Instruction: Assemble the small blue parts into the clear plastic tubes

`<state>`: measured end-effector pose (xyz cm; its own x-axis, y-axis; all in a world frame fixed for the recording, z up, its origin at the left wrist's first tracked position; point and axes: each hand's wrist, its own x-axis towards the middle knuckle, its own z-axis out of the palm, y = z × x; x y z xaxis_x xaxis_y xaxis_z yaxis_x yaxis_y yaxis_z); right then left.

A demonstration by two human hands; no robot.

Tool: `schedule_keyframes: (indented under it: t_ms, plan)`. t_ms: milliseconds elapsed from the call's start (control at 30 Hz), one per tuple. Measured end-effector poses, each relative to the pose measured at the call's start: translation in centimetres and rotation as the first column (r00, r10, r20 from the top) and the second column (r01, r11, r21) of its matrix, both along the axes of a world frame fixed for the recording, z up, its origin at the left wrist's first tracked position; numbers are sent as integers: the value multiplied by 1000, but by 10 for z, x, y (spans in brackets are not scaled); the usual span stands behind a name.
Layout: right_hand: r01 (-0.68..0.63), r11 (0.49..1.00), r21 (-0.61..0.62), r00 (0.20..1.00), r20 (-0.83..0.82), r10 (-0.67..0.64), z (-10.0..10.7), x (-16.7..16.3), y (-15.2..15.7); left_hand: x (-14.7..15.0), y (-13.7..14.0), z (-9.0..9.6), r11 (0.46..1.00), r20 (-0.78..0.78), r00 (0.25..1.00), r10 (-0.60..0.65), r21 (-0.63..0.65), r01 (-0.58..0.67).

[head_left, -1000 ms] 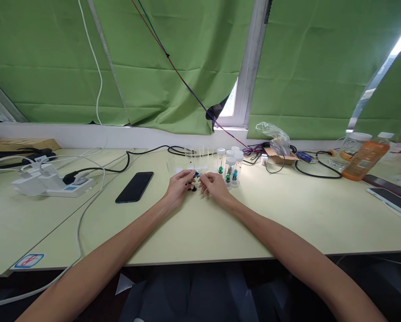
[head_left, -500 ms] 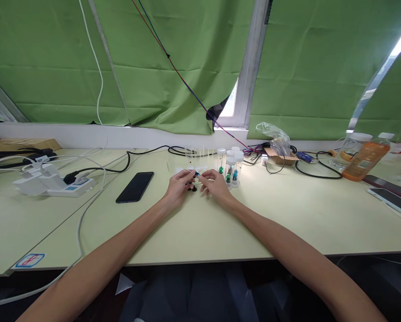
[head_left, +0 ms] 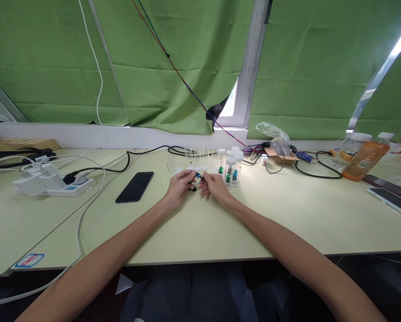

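My left hand (head_left: 179,186) and my right hand (head_left: 215,185) meet above the middle of the table, fingertips pinched. Between them is a small blue and black piece (head_left: 199,175), too small for me to tell its kind; both hands grip it, one from each side. Just below it, a small black item (head_left: 194,188) shows near my left fingers, partly hidden. Several clear tubes with white caps (head_left: 230,154) stand upright to the right of my right hand, with shiny green and blue pieces inside. Behind my hands are several clear uncapped tubes (head_left: 200,154).
A black phone (head_left: 135,187) lies left of my hands, and a white power strip (head_left: 69,188) with plugs sits farther left. Cables run along the back edge. To the right are a cardboard box (head_left: 281,156) with a plastic bag, an orange drink bottle (head_left: 367,158) and a white-edged phone (head_left: 393,201).
My right fingers have shifted slightly right, and more of the blue and black piece now shows between my hands. My left hand has hardly moved.
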<state>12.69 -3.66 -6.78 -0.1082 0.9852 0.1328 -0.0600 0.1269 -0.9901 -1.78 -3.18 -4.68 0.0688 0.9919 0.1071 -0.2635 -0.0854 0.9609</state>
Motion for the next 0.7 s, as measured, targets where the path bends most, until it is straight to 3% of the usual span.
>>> schedule_keyframes:
  t_ms: [200, 367, 700]
  plan:
    - [57, 990, 129, 998, -29, -54, 1, 0, -3, 0, 0, 1, 1000, 13, 1000, 9, -2, -9]
    - [60, 986, 153, 998, -24, -57, 1, 0, -2, 1, -1, 1, 1000, 13, 1000, 2, -5, -2]
    - [-6, 999, -45, 1000, 11, 6, 3, 1, -2, 0, -2, 1, 1000, -4, 1000, -22, -1, 22]
